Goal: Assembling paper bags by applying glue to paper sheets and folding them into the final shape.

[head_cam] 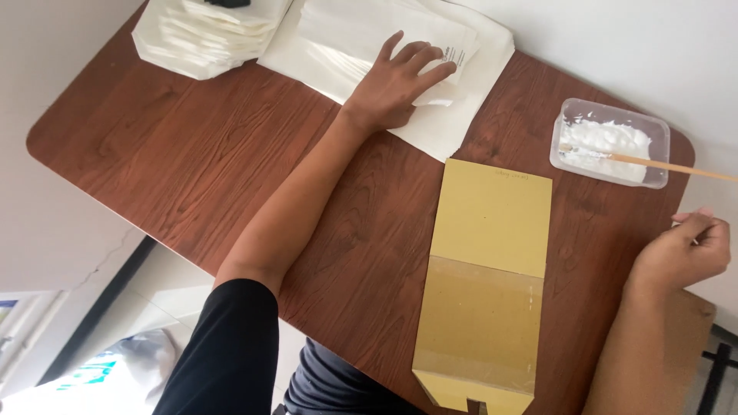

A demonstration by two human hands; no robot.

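Observation:
My left hand [396,83] lies flat with fingers spread on a pile of white paper sheets [453,115] at the far side of the brown wooden table [192,161]. My right hand [688,250] rests at the table's right edge, fingers curled, nothing clearly in it. Between the hands lies a flat yellow-brown cardboard board [488,277] with a taped lower half. A clear plastic tray of white paste [610,142] stands at the far right, with a thin wooden stick [669,165] lying across it.
A stack of folded white paper bags [204,38] sits at the table's far left corner with a dark object on top. A white wall lies beyond the table. The floor and a plastic bag [115,376] show at lower left.

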